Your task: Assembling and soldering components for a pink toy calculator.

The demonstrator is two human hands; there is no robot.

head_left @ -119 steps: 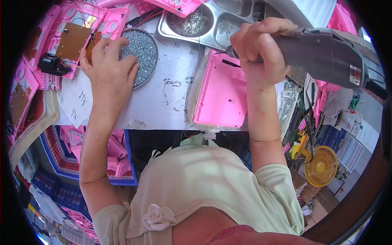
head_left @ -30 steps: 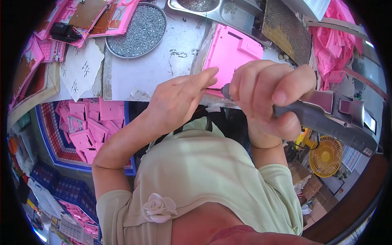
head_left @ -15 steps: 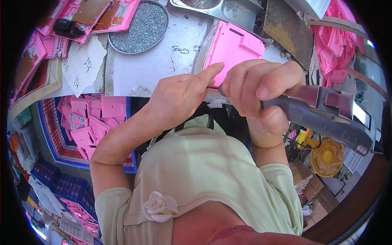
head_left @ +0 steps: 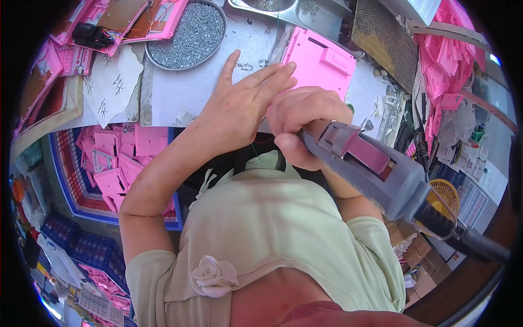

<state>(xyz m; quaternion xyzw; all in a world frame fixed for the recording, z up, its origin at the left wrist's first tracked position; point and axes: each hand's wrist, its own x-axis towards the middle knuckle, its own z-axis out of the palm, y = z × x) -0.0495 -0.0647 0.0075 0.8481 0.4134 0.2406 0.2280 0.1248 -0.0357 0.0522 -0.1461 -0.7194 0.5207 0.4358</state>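
A pink plastic casing (head_left: pixel 322 61) with a slot and a raised block lies on the worktable in front of me. My right hand (head_left: pixel 305 120) is wrapped round a grey electric screwdriver (head_left: pixel 370 171) with a lever along its side; its cord runs off to the lower right. The driver's tip is hidden by my hand at the near edge of the casing. My left hand (head_left: pixel 242 101) is open, one finger raised and apart, the other fingertips reaching the casing's left side. Whether they press on it I cannot tell.
A round tray of small metal screws (head_left: pixel 188 38) stands at the back left, beside pink housings with wires (head_left: pixel 158 19). Metal trays (head_left: pixel 305 13) sit behind the casing. Below left, a blue-rimmed basket (head_left: pixel 117 218) holds several pink parts. A yellow fan (head_left: pixel 444 199) is at right.
My right hand and the screwdriver have moved left and nearer, the driver's back end swinging downward. My left hand has spread, with one finger lifting away. The casing has shifted slightly right.
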